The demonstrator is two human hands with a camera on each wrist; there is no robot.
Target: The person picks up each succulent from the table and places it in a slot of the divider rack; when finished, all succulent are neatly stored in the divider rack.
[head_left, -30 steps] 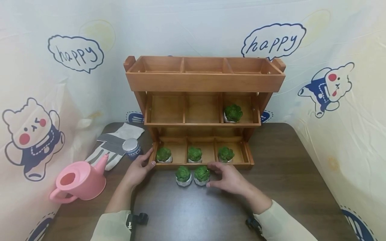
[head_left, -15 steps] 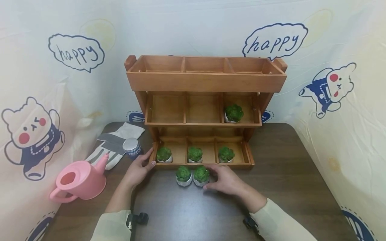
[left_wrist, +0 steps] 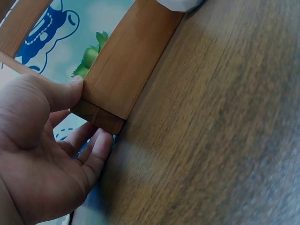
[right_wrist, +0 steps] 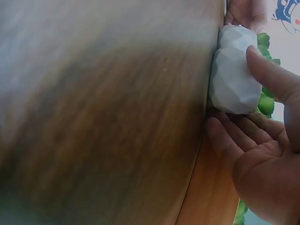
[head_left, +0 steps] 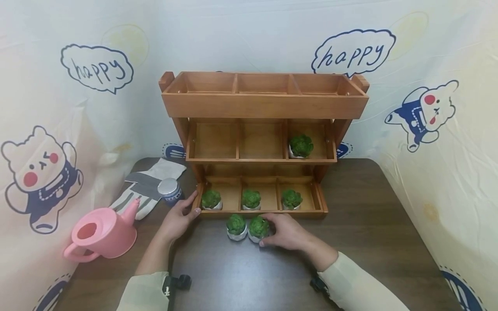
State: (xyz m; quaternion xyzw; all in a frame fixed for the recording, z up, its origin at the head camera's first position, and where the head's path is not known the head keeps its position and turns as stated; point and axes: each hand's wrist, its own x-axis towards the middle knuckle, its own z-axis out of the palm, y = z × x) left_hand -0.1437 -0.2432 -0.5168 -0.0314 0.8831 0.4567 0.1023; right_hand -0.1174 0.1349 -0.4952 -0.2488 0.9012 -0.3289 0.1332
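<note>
Right grip (head_left: 285, 232) slides left, now pinching the right potted plant (head_left: 258, 229) on the bench (head_left: 241, 276); another plant (head_left: 236, 227) crowds its left, the wooden shelf (head_left: 264, 106) its far side; left grip (head_left: 177, 221) clasps the shelf.

A dark brown, wood-grained table (head_left: 233, 280) carries a three-tier orange-brown wooden rack (head_left: 264, 107) beyond the left hand (head_left: 178, 221) and right hand (head_left: 288, 232). Between the hands stand two leafy green plants in white faceted pots (head_left: 236, 227), one at the right hand's fingers. Left of the left hand sit a pink watering can (head_left: 110, 237), a blue-and-white silver-lidded cylindrical tin (head_left: 170, 193) and a grey-and-white fabric glove (head_left: 145, 191).
</note>
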